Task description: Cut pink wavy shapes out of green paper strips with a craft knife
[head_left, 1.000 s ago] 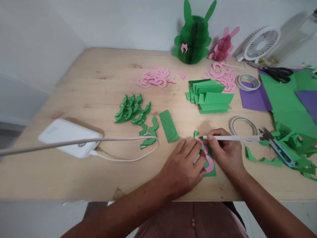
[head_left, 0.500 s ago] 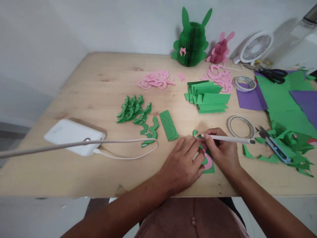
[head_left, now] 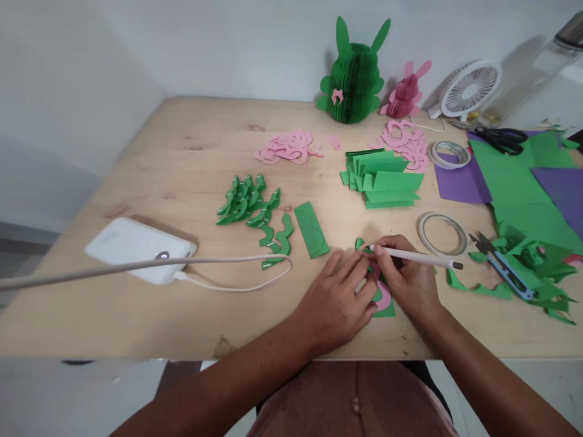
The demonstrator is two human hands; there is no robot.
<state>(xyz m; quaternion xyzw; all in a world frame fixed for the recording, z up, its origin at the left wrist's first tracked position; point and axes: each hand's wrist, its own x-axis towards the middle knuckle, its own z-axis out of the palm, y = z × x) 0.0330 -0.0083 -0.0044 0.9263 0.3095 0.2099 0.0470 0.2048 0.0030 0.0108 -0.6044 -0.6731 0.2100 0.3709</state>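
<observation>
A pink curved paper cutout point(head_left: 384, 295) lies over a strip of green paper point(head_left: 387, 312) near the table's front edge. My left hand point(head_left: 334, 300) rests on both, fingers stretched and slightly apart, pressing them down and covering much of them. In my right hand point(head_left: 412, 282), a slim white pen point(head_left: 419, 257) with a dark end is gripped between thumb and fingers. Its point touches down near my left fingertips, beside a small green corner. Left of my hands lies a green rectangle point(head_left: 311, 230) with curved lines drawn on it.
Stapled green wavy pieces point(head_left: 243, 200), folded green strips point(head_left: 382, 179) and pink cutouts point(head_left: 286, 147) lie further back. To the right are a tape roll point(head_left: 443, 234), blue snips point(head_left: 507, 273) and green scraps point(head_left: 546, 279). A white power bank point(head_left: 136, 249) with its cable sits left.
The pen's rear end has tilted slightly down and to the left while its point stays at nearly the same place. My left hand holds its position; the whole view has shifted slightly.
</observation>
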